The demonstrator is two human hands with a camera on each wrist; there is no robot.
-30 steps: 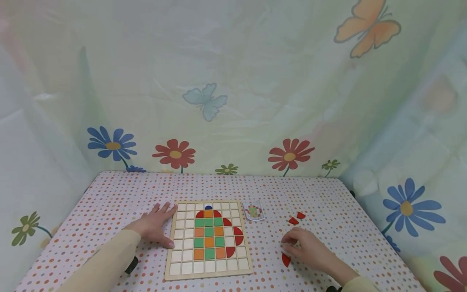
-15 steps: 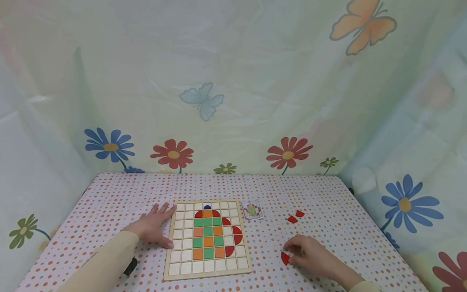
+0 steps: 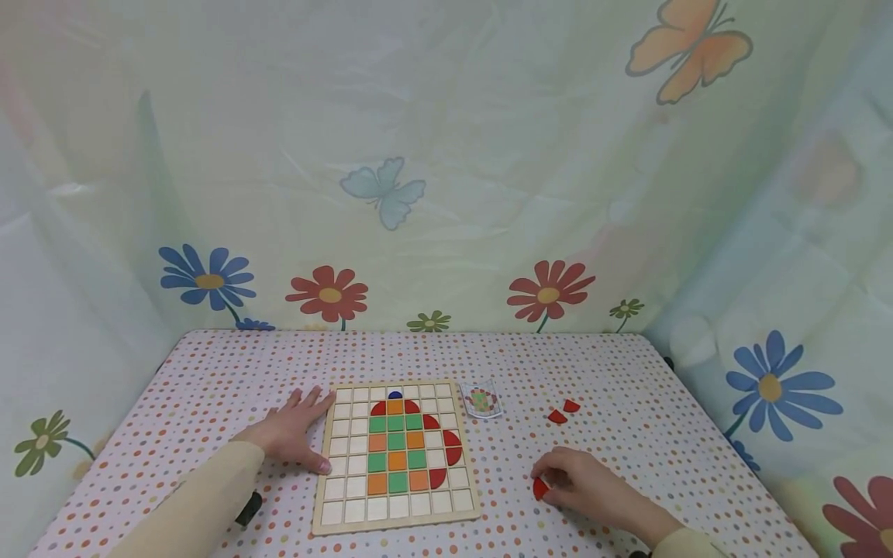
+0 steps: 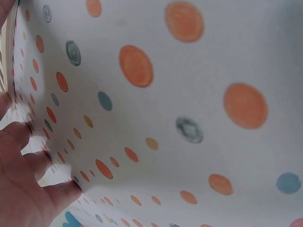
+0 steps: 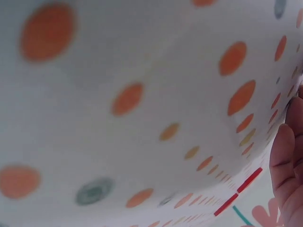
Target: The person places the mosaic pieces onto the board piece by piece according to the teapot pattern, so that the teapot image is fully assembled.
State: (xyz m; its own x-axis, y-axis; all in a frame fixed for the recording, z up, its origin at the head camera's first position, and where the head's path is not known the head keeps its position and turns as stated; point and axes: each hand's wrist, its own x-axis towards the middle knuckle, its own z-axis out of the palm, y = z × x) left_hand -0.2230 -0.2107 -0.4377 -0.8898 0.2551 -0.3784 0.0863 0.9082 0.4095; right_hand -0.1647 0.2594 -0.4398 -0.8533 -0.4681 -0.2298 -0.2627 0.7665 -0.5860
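Note:
A wooden grid board (image 3: 396, 529) lies on the table, filled with pale square tiles and a figure of green, orange and red tiles topped by a blue one. My left hand (image 3: 289, 434) is spread flat at the board's left edge, thumb and fingertips right at the frame. To the right of the board, my right hand (image 3: 582, 484) pinches a red quarter-circle tile (image 3: 540, 489) between thumb and index finger, low over the cloth; the fingers cover part of it. Beyond that hand lie two more red quarter-circle tiles, the nearer one (image 3: 556, 417) and the farther one (image 3: 572, 406).
A small card (image 3: 480, 400) printed with a coloured pattern lies by the board's upper right corner. A dotted cloth (image 3: 418, 356) covers the table. Flowered curtains (image 3: 446, 194) enclose its back and sides.
My right fingers have come down around the near red tile and now pinch it, shifting it slightly. The left hand stays at the board's edge. The view has turned slightly.

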